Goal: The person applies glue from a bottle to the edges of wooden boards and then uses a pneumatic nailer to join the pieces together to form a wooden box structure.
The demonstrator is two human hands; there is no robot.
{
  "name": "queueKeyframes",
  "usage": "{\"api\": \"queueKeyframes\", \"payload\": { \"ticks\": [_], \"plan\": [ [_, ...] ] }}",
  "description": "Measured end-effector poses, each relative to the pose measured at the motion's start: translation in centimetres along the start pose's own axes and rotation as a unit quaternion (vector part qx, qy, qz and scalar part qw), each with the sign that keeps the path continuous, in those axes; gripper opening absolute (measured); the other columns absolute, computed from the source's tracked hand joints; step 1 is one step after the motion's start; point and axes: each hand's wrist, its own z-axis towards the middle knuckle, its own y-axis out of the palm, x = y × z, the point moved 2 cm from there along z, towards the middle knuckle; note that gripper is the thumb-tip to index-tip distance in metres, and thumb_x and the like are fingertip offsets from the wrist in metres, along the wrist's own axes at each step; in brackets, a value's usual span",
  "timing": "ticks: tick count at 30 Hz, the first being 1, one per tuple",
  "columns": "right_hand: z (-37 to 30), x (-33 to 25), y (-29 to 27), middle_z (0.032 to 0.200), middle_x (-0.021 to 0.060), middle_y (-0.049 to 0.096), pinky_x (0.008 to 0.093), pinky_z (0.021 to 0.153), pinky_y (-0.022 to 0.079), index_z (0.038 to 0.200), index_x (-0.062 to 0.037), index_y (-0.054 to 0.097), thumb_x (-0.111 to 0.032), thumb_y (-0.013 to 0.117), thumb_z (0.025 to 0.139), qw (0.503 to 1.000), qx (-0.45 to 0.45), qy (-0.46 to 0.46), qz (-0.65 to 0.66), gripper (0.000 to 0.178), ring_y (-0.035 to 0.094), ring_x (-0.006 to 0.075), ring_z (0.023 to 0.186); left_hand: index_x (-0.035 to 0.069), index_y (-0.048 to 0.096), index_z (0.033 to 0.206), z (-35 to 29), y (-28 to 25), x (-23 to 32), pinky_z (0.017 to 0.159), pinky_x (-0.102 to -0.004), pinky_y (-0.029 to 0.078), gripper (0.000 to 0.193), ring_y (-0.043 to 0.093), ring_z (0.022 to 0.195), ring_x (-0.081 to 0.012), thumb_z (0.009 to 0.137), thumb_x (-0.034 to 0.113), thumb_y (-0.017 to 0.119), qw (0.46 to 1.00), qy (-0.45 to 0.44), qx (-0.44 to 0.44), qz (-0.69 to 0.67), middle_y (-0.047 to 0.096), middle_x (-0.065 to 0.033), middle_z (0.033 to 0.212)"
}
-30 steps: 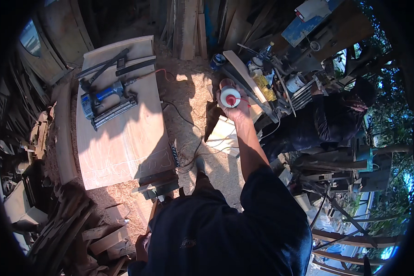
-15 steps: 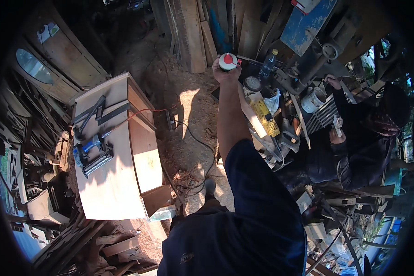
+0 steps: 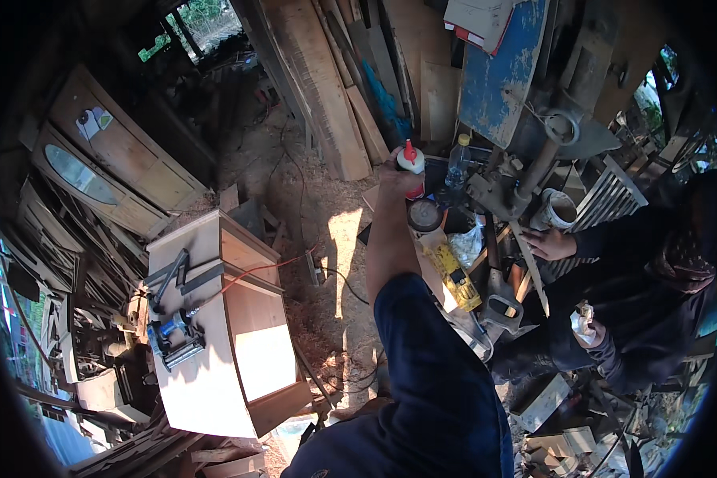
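My right hand [image 3: 392, 177] is wrapped round a white glue bottle [image 3: 409, 162] with a red pointed cap and a red lower part. My arm stretches out ahead, holding the bottle upright at the far end of a cluttered work surface. Close by are a round tin [image 3: 425, 214] and a clear plastic bottle [image 3: 458, 163] with a yellow cap. Whether the glue bottle rests on anything is hidden. My left hand is out of view.
At left, a wooden cabinet [image 3: 195, 390] carries a blue nail gun [image 3: 175, 338] with an orange hose. A co-worker [image 3: 637, 279] sits at right, holding something white. A yellow case [image 3: 452, 275], a handsaw [image 3: 502, 311] and a bucket [image 3: 556, 209] crowd the work surface. Boards [image 3: 319, 88] lean behind.
The glue bottle, in my right hand, now sits beside the tin and shows more of its side. My view has shifted. The co-worker's far hand has come down near the bucket.
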Motion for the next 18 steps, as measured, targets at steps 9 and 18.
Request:
{"api": "queueKeyframes", "payload": {
  "ticks": [9, 18],
  "plan": [
    [-0.2, 0.1, -0.6, 0.118, 0.0160, 0.066, 0.0417, 0.082, 0.065, 0.124, -0.0038, 0.060, -0.065, 0.039, 0.097, 0.985, 0.118, -0.106, 0.072, 0.070, 0.070, 0.0305, 0.097, -0.001, 0.063, 0.108, -3.2, -0.5, -1.8, 0.067, -0.0411, 0.060, 0.071, 0.068, 0.076, -0.0219, 0.083, 0.065, 0.073, 0.999, -0.023, 0.026, -0.021, 0.065, -0.0110, 0.086],
    [3.0, -1.6, -2.4, 0.112, 0.0131, 0.071, 0.0372, 0.080, 0.065, 0.112, -0.0059, 0.070, -0.071, 0.032, 0.094, 0.987, 0.143, -0.037, -0.070, 0.077, 0.072, 0.0277, 0.093, 0.000, 0.063, 0.108, -5.2, 0.6, -7.4, 0.068, -0.0413, 0.061, 0.071, 0.068, 0.075, -0.0224, 0.084, 0.066, 0.071, 0.994, -0.055, 0.039, -0.087, 0.064, -0.0103, 0.085]
  ]
}}
